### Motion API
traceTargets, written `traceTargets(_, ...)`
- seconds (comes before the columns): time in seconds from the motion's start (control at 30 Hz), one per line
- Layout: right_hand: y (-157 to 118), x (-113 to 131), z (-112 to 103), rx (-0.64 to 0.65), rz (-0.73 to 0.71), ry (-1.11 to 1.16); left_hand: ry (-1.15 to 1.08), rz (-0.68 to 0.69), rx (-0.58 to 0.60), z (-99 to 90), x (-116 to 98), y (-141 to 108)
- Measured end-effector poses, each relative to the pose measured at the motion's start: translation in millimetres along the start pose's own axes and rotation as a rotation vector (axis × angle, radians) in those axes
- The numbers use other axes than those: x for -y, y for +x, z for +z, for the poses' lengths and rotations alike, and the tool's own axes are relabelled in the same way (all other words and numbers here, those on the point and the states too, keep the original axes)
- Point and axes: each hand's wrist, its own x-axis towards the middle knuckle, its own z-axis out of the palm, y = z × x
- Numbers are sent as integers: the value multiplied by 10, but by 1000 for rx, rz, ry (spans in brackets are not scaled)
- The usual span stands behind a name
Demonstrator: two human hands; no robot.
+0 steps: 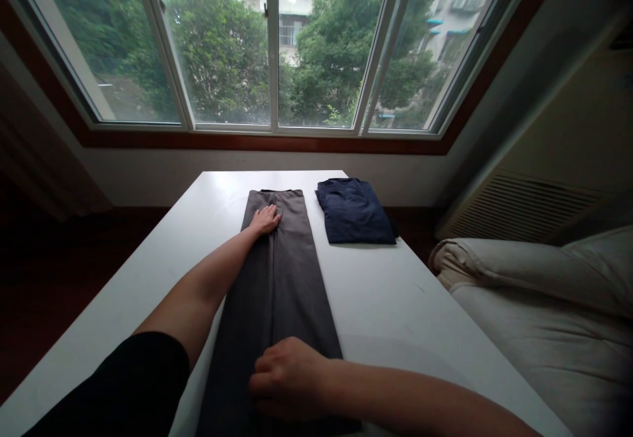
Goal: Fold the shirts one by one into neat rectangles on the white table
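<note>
A pair of dark grey trousers (297, 279) lies lengthwise down the white table, its legs laid together and the waistband at the far end. Near that waistband my left hand (266, 220) rests flat on the cloth, fingers spread and holding nothing. Closer to me, my right hand (291, 379) is over the lower part of the legs with its fingers curled in. Whether cloth is inside those fingers is hidden by the back of the hand. The near end of the trousers runs out of the bottom of the view.
A folded navy garment (356, 211) lies at the far right of the white table (395, 305), slightly past its edge. A pale sofa (544, 298) stands along the right. Beyond the table are a wall and a wide window (271, 130); a curtain (44, 153) hangs left.
</note>
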Motion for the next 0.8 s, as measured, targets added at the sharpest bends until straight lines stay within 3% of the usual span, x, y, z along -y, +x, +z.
traceTargets(0.13,-24,-11,-20,-129,-82,-122,2,41,-12,14,-36,11)
traceTargets(0.37,-34,-63,-29,-76,-145,-95,-4,66,29,18,-150,-19)
traceTargets(0.5,-40,-112,-4,-83,-191,-46,-17,111,-65,-14,-197,-112)
traceTargets(0.63,-127,-175,-98,-139,-132,17,-31,196,-145,-25,-236,-362)
traceTargets(0.8,-368,-291,-296,-235,135,119,-39,325,-118,-59,-256,-990)
